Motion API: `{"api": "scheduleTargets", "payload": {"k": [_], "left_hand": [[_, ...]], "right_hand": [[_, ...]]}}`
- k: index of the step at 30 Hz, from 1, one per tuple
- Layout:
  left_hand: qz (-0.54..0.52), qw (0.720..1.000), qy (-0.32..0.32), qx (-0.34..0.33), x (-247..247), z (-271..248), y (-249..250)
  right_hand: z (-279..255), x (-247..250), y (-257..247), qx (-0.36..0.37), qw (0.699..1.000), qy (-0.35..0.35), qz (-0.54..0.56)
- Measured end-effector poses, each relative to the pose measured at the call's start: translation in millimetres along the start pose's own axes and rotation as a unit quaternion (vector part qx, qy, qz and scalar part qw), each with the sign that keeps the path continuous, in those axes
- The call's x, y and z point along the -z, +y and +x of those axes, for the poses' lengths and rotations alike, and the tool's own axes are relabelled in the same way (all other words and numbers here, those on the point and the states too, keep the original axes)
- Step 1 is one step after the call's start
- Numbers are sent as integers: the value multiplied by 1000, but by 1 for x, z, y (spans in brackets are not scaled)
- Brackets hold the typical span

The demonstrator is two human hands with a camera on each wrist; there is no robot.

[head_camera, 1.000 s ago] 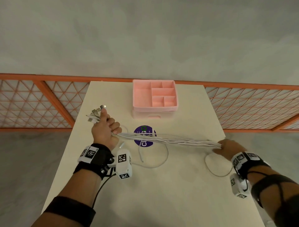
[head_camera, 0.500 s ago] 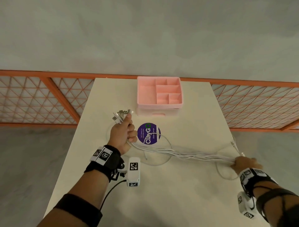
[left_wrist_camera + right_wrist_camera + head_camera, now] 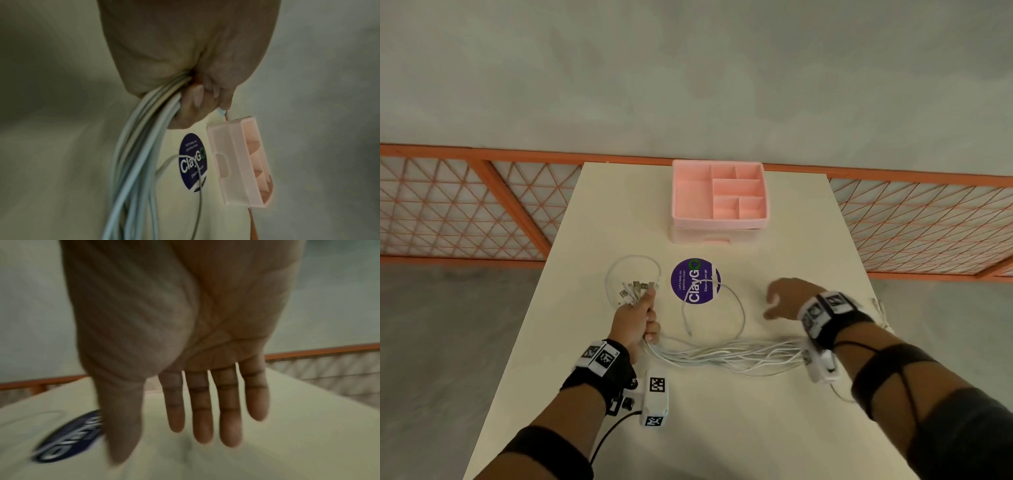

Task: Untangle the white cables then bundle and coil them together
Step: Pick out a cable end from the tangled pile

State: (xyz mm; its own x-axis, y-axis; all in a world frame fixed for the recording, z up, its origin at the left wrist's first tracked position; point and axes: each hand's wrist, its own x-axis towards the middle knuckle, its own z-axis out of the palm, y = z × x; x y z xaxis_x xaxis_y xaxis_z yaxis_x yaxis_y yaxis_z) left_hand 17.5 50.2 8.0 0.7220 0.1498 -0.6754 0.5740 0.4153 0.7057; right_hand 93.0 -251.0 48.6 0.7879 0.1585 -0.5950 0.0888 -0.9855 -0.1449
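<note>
My left hand grips a bundle of white cables near one end, and their metal plugs fan out above the fist. In the left wrist view the cables leave the closed fist and trail down. The bundle lies slack across the cream table and runs under my right wrist. My right hand hovers above the table with straight fingers and holds nothing. A single loose cable loops beside the purple sticker.
A pink divided organiser tray stands at the table's far middle. An orange lattice railing runs behind and to both sides of the table. Some cable ends lie at the right table edge.
My right hand has let go of the far end of the bundle and moved up and left over the table, fingers spread. The stretched cables have gone slack. The left hand drew nearer.
</note>
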Motion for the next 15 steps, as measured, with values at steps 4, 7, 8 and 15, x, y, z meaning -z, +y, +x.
{"api": "scheduleTargets", "payload": {"k": [4,7,8,15], "left_hand": [[-1,1000,6,-3,3,-5,-5],[0,1000,9,-3,4,-12,-7],[-2,1000,11,-1,4,-14,-8],[-18,1000,8,3,7,-16,-12]], "right_hand": [[24,-25,-87,147,988,37,-16],[28,-59,-127,222,970,59,-80],[30,-71,-132,235,963,70,-110],[31,-85,-116,214,946,138,-202]]}}
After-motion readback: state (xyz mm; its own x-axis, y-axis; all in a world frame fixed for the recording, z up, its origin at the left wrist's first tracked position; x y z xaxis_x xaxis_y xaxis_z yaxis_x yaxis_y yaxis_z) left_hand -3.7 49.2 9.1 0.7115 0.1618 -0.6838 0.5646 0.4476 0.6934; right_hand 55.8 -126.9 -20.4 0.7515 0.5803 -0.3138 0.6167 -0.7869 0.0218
